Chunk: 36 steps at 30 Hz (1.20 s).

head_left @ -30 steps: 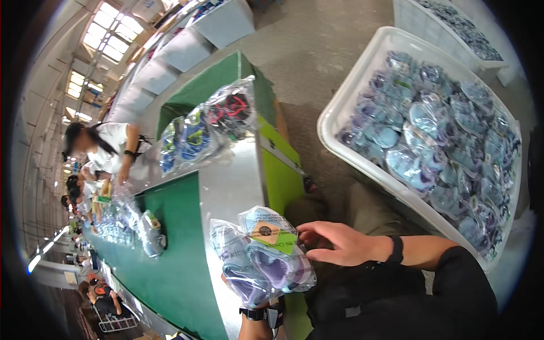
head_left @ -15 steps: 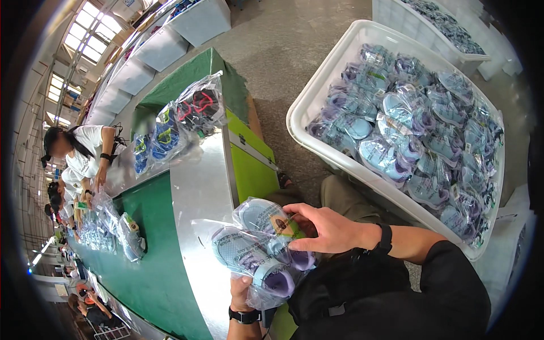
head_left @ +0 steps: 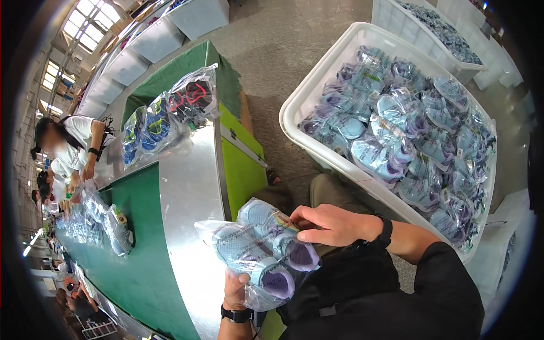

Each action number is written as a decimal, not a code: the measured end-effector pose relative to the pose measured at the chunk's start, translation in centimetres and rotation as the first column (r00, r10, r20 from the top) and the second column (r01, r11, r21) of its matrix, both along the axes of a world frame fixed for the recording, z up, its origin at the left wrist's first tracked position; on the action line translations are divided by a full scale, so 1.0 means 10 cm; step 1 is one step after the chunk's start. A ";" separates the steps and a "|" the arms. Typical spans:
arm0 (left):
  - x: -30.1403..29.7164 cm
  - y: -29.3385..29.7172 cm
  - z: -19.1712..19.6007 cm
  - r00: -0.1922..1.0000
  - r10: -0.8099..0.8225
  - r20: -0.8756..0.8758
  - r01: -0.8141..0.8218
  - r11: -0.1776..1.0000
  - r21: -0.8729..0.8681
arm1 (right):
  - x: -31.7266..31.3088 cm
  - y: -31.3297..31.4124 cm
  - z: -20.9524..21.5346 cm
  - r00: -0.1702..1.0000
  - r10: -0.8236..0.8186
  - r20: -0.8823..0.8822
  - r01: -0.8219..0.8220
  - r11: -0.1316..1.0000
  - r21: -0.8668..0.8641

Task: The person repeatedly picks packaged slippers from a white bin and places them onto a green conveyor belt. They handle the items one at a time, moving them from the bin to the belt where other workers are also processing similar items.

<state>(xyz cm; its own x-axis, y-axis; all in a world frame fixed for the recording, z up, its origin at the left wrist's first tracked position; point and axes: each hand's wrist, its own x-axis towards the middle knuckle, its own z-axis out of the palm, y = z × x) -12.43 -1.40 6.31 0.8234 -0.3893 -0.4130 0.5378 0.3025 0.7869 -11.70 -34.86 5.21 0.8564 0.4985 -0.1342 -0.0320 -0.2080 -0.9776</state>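
A pair of light blue children's shoes with lilac linings point(head_left: 243, 249) is held up in a clear printed plastic bag, over the metal end of the table. My left hand point(head_left: 234, 290) grips the bag from below, its thumb on the near shoe and its other fingers hidden underneath. On the right side of the pair, my right hand point(head_left: 331, 228) has its thumb and bent fingertips on the bag by the far shoe. A small coloured tag point(head_left: 283, 220) shows through the plastic next to those fingertips.
Right of me stands a big white bin point(head_left: 294, 116) heaped with similar bagged shoes. The green conveyor belt point(head_left: 130, 272) ends at a metal plate point(head_left: 190, 187). Bagged blue and black shoes point(head_left: 164, 122) lie at its far corner. A co-worker point(head_left: 79, 141) handles bagged shoes beyond the belt.
The bagged pair has tipped slightly, and the tag now shows more edge-on. My right fingers have shifted along the bag beside it. The whole view has swung a little.
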 end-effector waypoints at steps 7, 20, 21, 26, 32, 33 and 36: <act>0.01 -0.15 0.04 1.000 0.004 0.004 -0.004 0.999 -0.041 | -0.09 0.00 0.06 0.971 -0.155 0.183 0.155 0.988 0.010; 0.09 -0.31 0.07 0.993 0.004 -0.114 -0.022 0.988 -0.154 | -0.13 -0.12 0.09 0.965 -0.252 0.078 0.247 0.967 0.064; 0.09 -0.32 0.08 0.992 -0.002 -0.128 -0.018 0.987 -0.157 | -0.12 -0.13 0.09 0.966 -0.256 0.030 0.254 0.965 0.062; 0.15 -0.36 0.07 0.972 0.014 -0.233 -0.053 0.985 -0.164 | -0.04 -0.12 0.15 0.942 -0.333 0.036 0.333 0.943 0.018; 0.27 -0.86 0.05 0.986 0.045 -0.163 -0.078 0.976 -0.202 | -0.06 -0.03 0.47 0.755 -0.359 0.548 0.458 0.888 -0.049; 0.25 -0.93 0.09 0.987 0.042 -0.155 -0.072 0.979 -0.190 | -0.09 0.00 0.53 0.745 -0.296 0.597 0.430 0.898 -0.090; 0.31 -1.13 0.18 0.980 0.028 -0.199 -0.065 0.981 -0.182 | -0.14 0.07 0.67 0.648 -0.114 0.753 0.431 0.870 -0.239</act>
